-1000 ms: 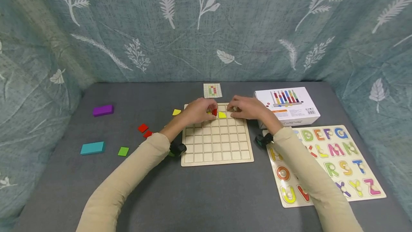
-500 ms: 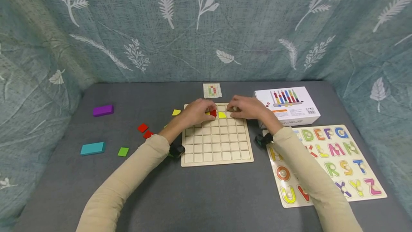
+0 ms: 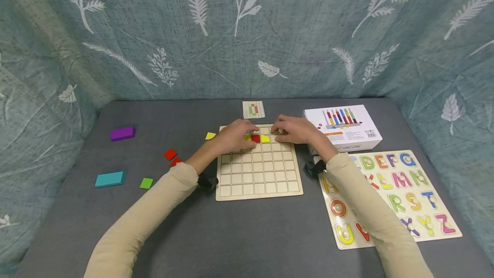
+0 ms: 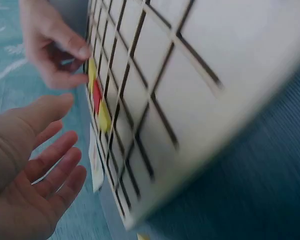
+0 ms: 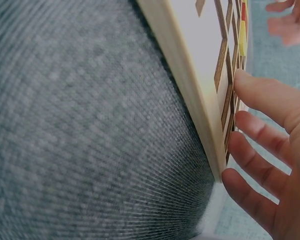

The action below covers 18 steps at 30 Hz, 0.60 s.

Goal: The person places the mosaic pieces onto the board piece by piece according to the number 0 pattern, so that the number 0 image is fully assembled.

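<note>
A pale wooden board (image 3: 259, 179) with a square grid lies on the table. In its upper part a red square tile (image 3: 256, 139) sits in a cell between a yellow tile (image 3: 265, 139) and another yellow tile (image 3: 248, 138), partly hidden by fingers. My left hand (image 3: 233, 136) hovers over the board's upper left, thumb and fingers spread around the red tile; the left wrist view shows nothing between them. At the board's upper right, my right hand (image 3: 295, 130) rests with loosely bent fingers, its thumb (image 5: 245, 85) right at the grid.
Behind the board stands a small pattern card (image 3: 253, 110). Loose red tiles (image 3: 170, 154), a green tile (image 3: 146, 183), a teal block (image 3: 109, 179) and a purple block (image 3: 122, 134) lie left. At right are a white abacus box (image 3: 343, 128) and an alphabet puzzle (image 3: 386, 218).
The left fingers have let go of the red tile, which now lies flat in its cell, and have spread apart slightly. My right hand has stayed in place.
</note>
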Motion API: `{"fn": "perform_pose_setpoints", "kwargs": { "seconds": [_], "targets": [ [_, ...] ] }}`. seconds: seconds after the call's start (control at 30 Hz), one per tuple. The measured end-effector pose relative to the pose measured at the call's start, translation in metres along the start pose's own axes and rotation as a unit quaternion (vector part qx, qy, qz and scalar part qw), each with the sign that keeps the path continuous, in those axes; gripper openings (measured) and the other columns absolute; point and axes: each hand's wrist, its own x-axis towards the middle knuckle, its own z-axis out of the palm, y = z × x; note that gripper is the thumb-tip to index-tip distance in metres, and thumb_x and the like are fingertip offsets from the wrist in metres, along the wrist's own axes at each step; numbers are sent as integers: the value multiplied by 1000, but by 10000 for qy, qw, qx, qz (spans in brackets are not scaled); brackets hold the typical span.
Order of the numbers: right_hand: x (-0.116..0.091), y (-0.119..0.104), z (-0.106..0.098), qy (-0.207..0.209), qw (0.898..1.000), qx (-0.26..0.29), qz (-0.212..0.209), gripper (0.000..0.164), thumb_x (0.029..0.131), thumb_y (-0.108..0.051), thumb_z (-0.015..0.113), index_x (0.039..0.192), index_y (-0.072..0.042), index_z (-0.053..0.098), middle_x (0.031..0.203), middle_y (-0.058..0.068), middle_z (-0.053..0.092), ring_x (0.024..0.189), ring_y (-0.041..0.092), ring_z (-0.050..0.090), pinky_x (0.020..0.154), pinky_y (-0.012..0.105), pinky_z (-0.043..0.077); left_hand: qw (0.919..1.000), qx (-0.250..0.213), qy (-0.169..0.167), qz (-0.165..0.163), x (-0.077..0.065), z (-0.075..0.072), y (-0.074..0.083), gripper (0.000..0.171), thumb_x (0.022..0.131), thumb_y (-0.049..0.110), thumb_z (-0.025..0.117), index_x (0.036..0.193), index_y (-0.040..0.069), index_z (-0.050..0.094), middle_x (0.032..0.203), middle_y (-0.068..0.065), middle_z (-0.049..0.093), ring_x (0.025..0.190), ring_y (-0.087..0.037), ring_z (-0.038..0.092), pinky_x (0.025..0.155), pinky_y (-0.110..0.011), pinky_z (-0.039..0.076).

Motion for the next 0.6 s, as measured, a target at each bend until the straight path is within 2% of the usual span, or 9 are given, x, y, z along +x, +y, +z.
{"fn": "perform_pose_setpoints", "kwargs": {
  "seconds": [0.1,0.27,0.43,0.6],
  "targets": [
    [0,0,0,-16,10000,-16,-9,26,94,-31,64,118,-20,68,112,2,60,92,15,61,74,36,50,9989,-375,235,-137,-18,-10,-10,43,93,20,67,131,4,59,126,-15,60,116,-31,56,95,-45,48],
    [3,-1,-3,-33,9999,-64,-103,27,95,-31,63,119,-20,67,114,2,60,93,16,62,75,36,51,9945,-624,704,-452,-57,-19,-37,40,94,15,64,131,0,58,120,-19,63,111,-34,59,94,-47,48],
    [2,-2,-4,-16,10000,-89,-3,26,95,-32,63,118,-21,67,113,1,60,92,15,61,74,36,51,9858,-933,1061,-911,-97,-21,-66,39,96,15,61,132,2,56,124,-20,61,115,-35,58,98,-49,46],
    [0,-4,-1,-71,9999,-105,28,27,95,-34,62,119,-21,67,113,1,59,90,14,60,73,35,50,9771,-1049,1217,-1396,-142,-30,-88,37,99,16,56,132,1,55,128,-22,60,116,-38,58,96,-50,48]
  ]
}}
